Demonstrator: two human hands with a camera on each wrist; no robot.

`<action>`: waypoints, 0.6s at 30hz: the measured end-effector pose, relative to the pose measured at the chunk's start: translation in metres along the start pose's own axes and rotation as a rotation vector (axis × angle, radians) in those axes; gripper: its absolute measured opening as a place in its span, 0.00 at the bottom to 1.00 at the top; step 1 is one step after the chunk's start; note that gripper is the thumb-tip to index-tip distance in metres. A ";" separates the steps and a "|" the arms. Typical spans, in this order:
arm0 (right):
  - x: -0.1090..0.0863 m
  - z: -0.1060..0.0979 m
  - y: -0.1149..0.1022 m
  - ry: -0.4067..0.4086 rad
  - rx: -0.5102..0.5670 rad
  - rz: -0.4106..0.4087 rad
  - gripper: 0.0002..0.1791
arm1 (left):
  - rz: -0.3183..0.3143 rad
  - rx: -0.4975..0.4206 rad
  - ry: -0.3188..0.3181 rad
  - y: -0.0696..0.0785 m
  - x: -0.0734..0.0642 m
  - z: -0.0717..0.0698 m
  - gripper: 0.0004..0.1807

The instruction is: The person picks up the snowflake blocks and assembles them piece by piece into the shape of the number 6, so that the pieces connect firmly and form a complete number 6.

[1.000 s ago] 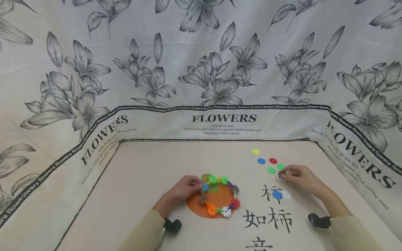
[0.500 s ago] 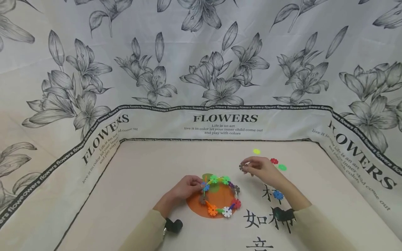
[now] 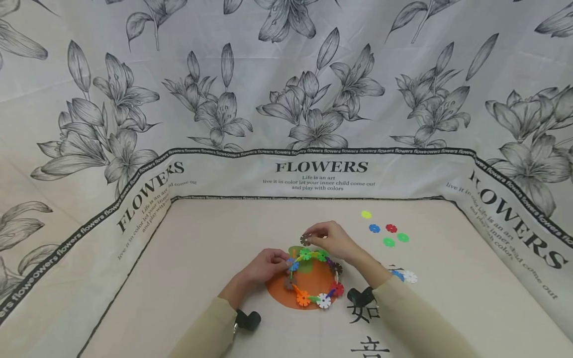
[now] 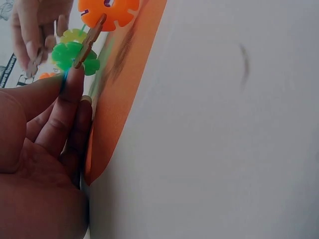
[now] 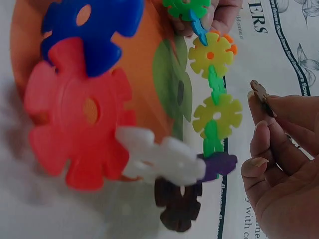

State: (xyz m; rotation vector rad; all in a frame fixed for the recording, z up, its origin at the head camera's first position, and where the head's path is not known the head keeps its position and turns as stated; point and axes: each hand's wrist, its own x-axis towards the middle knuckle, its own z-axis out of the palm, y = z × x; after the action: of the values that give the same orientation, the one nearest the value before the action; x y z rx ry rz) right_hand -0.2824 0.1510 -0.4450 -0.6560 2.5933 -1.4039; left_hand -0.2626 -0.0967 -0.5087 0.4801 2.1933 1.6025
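Note:
A ring of interlocked plastic snowflake discs (image 3: 303, 299) in many colours stands over the orange fruit print on the cloth. On its left side my left hand (image 3: 267, 265) pinches a blue snowflake disc (image 3: 293, 264) between thumb and finger; only that disc's edge shows in the left wrist view. Just beyond the ring's far edge, my right hand (image 3: 333, 241) pinches a loose brown snowflake disc (image 3: 305, 239) in its fingertips. A gap separates this brown disc (image 5: 260, 94) from the ring in the right wrist view. Red, white and purple discs of the ring appear close there.
Loose discs lie at the back right: yellow (image 3: 366, 214), blue (image 3: 374, 228), red (image 3: 391, 228) and two green (image 3: 389, 242). Nearer, a white disc (image 3: 409, 277) lies beside another blue one, partly behind the right forearm. A flower-printed curtain (image 3: 215, 174) borders the table.
My right hand has carried the brown disc left from the loose discs to the ring's far side. The left hand and the ring have stayed in place.

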 end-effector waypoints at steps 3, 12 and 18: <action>0.007 0.009 -0.001 -0.006 0.000 0.000 0.11 | 0.000 0.001 0.002 0.000 0.000 0.000 0.09; 0.018 0.022 -0.001 -0.023 -0.033 -0.027 0.10 | 0.011 0.010 0.002 0.001 -0.002 0.001 0.09; 0.017 0.025 -0.002 -0.022 -0.055 -0.016 0.10 | 0.000 0.012 0.012 0.000 0.000 0.001 0.09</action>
State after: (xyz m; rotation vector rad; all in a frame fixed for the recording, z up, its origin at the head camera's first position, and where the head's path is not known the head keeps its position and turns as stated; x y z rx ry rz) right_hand -0.2899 0.1232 -0.4562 -0.6967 2.6246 -1.3262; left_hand -0.2620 -0.0956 -0.5088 0.4756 2.2131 1.5965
